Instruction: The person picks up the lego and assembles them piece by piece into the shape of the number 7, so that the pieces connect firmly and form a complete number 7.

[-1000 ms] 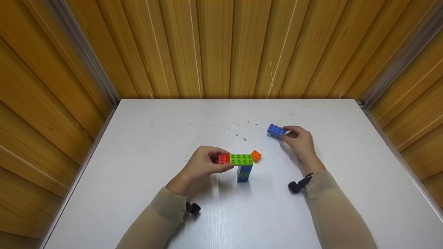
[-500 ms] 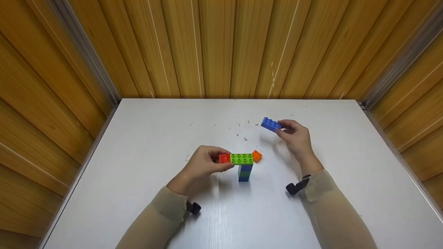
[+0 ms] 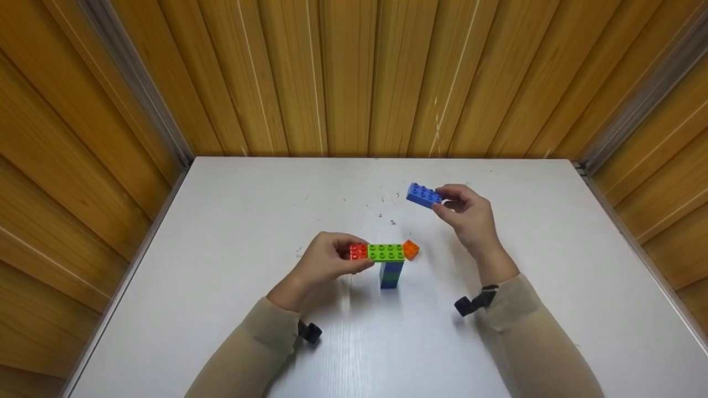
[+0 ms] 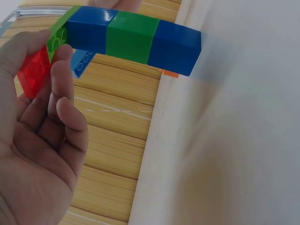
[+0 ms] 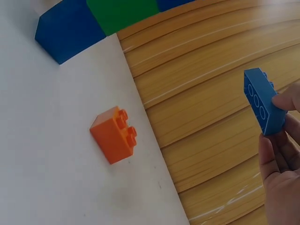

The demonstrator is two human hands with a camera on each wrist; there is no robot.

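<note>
My left hand (image 3: 321, 262) pinches a red toy brick (image 3: 358, 251) between thumb and fingers. That brick lies end to end with a lime-green brick (image 3: 385, 252), whose far end caps an upright column of blue, green and blue bricks (image 4: 132, 37). In the left wrist view, the undersides of the red and lime-green bricks show beyond the column. My right hand (image 3: 470, 221) grips one end of a long blue brick (image 3: 423, 195), raised above the table beyond the column. The right wrist view shows this blue brick's hollow underside (image 5: 258, 102).
A small orange brick (image 3: 410, 250) rests on the white table (image 3: 249, 210) just behind the column. Dark specks dot the tabletop farther back. Wood-patterned panels (image 3: 348, 77) wall in the back and both sides. Black wrist cameras (image 3: 310, 333) hang below each sleeve cuff.
My right hand has lifted the blue brick and carried it leftward and away from me. My left hand stays on the red brick beside the column.
</note>
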